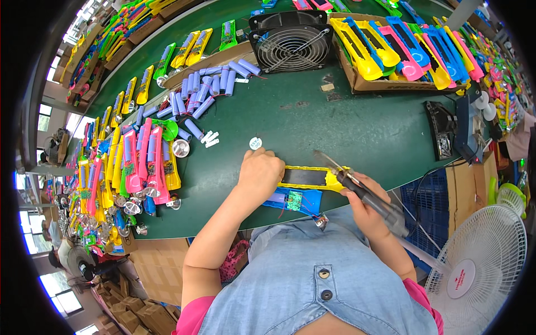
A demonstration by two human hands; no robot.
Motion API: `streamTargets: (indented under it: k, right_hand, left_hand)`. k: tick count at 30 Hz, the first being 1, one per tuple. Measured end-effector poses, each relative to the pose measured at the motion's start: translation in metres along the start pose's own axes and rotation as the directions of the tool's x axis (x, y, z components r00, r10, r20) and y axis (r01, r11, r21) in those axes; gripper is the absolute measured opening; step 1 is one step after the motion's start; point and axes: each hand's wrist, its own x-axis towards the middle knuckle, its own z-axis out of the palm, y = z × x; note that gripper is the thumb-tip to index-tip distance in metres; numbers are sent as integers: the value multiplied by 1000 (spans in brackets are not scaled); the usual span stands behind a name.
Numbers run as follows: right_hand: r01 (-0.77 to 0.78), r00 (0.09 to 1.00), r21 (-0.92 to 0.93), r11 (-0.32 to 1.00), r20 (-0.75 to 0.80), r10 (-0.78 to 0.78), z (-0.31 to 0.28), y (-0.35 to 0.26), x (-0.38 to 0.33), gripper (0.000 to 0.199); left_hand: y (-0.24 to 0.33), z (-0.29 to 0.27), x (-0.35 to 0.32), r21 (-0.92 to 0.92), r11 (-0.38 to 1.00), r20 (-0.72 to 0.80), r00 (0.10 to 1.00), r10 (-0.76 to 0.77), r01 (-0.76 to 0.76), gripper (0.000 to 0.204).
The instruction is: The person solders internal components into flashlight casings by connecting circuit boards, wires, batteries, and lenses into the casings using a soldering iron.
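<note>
Right hand holds a soldering iron; left hand is at a yellow casing, its grip unclear.

White fan, blue crate

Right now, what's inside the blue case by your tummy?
The blue case shows a purple cylinder and a green circuit board. What's beneath the board is covered; the left forearm seems to hide the case's left end.

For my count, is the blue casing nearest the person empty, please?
Not empty: the blue casing holds a purple battery cell and green circuit board.
</note>
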Motion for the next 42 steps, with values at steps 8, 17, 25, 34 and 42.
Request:
streamTargets:
  k: [8,17,25,34,42]
  right_hand:
    - [88,995,-327,941,64,-71,-9,14,-9,48]
    - [6,988,-222,975,151,28,-9,19,-8,53]
    - [-47,988,-188,981,138,74,-10,20,-5,54]
    - [-6,989,-126,992,146,24,-5,24,-1,55]
    - [193,956,-54,980,234,-175,6,32,20,44]
  left_hand:
    - [3,1,1,69,998,-28,1000,9,-7,4]
    - [4,-9,-3,69,998,-45,999,16,-13,4]
    - [39,-35,-26,-231,891,-236,911,339,-392,19]
    - [36,15,-31,-343,829,-396,868,299,-442,12]
    - [51,23,-17,-157,986,-360,933,-11,-49,9]
